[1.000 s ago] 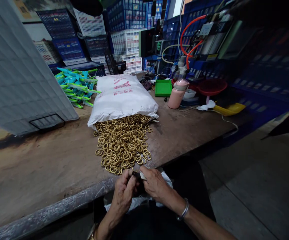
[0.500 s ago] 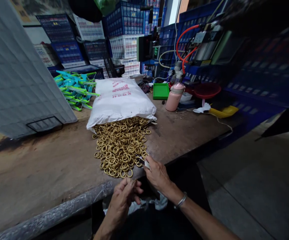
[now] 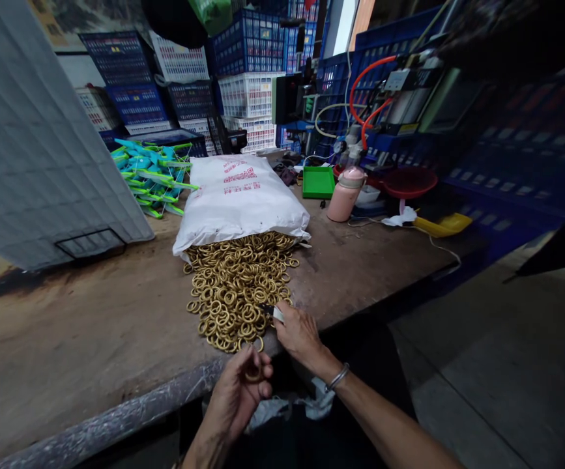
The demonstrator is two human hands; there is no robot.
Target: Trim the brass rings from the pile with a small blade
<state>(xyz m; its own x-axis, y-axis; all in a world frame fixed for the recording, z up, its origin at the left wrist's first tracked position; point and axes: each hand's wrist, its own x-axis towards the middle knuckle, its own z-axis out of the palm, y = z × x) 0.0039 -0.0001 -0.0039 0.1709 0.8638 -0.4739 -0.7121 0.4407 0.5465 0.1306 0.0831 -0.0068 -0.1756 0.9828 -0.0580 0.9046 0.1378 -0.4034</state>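
Observation:
A heap of gold-coloured rings (image 3: 236,293) spills from the mouth of a white sack (image 3: 243,208) toward the table's front edge. Just in front of the heap, my left hand (image 3: 237,391) pinches one gold ring (image 3: 253,374) between thumb and fingers. My right hand (image 3: 299,333) is closed around a small hand tool (image 3: 277,314) with a white part and a dark tip; my fingers hide most of it, so its kind is unclear. The tool's dark tip lies over the right side of the heap.
A pink bottle (image 3: 345,195), a green tray (image 3: 318,182) and a red dish (image 3: 409,182) stand at the back right. Turquoise and green plastic pieces (image 3: 152,176) lie left of the sack, beside a grey panel (image 3: 67,163). Stacked crates (image 3: 247,94) fill the background.
My right hand has shifted left, bringing the tool's tip farther over the rings. My left hand has turned, so the ring in its fingers now shows. The view has shifted slightly.

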